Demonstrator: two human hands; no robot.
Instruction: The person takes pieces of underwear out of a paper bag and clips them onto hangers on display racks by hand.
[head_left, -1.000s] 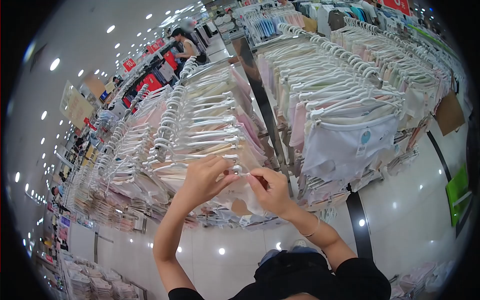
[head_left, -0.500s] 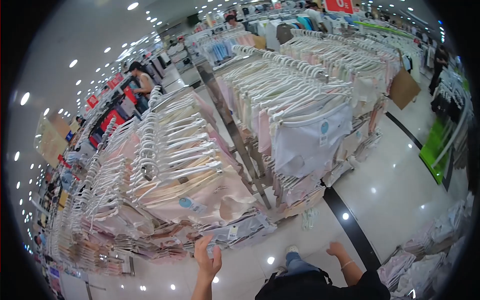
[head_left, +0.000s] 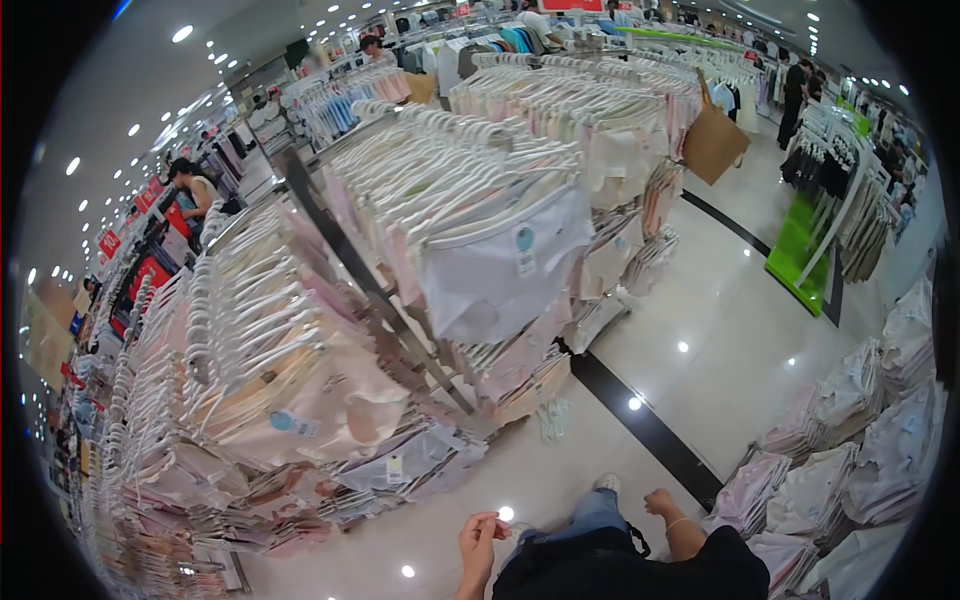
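My left hand (head_left: 482, 540) is low in the view, over the tiled floor, with its fingers partly curled and no garment visible in them. To its right, my right hand (head_left: 660, 503) hangs beside my body, its fingers loosely bent; whether they hold anything is too small to tell. White underwear (head_left: 510, 265) with a round blue tag faces me at the front of the middle rack. Peach underwear (head_left: 335, 405) hangs at the front of the left rack, on white hangers. Neither hand touches a garment.
A dark metal post (head_left: 350, 250) stands between the racks. Folded garments (head_left: 810, 490) lie in stacks at the lower right. A brown bag (head_left: 715, 145) hangs behind the middle rack. A green-based rack (head_left: 800, 260) stands at the right, with people beyond it.
Both hands have come away from the peach underwear and dropped low beside my body. The view has swung right, so the racks sit further left and more folded stacks show.
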